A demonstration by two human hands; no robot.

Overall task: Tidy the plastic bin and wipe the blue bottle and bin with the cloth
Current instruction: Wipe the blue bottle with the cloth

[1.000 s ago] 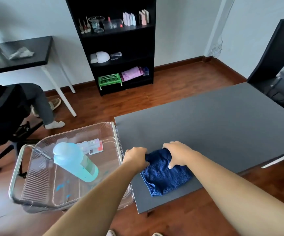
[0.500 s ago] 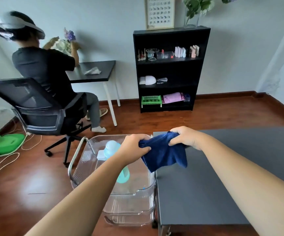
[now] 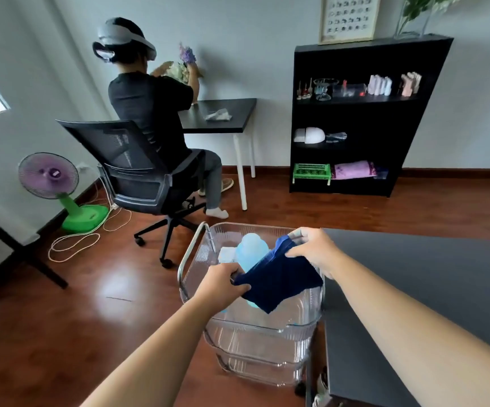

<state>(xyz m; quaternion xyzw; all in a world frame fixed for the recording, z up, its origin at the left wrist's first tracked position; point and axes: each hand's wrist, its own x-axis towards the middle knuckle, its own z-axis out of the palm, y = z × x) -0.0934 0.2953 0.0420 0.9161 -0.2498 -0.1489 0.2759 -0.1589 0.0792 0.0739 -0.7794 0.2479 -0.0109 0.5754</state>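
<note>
A dark blue cloth (image 3: 279, 279) hangs in the air over the clear plastic bin (image 3: 267, 336), held at two corners. My left hand (image 3: 223, 284) grips its near left corner and my right hand (image 3: 314, 249) grips its far right corner. A light blue bottle (image 3: 249, 252) stands inside the bin, partly hidden behind the cloth. A small white item (image 3: 226, 254) lies in the bin next to the bottle. The bin is the top tier of a clear trolley with a metal handle (image 3: 192, 248).
A dark grey table (image 3: 428, 289) stands right of the bin. A person sits on a black office chair (image 3: 138, 174) at a black desk (image 3: 220, 116) ahead. A fan (image 3: 52, 180) with cables stands at left, a black shelf (image 3: 364, 118) at the back wall.
Both hands lifted the cloth off the grey table and carried it left over the bin. The camera view swung up and left, bringing the seated person and fan into view.
</note>
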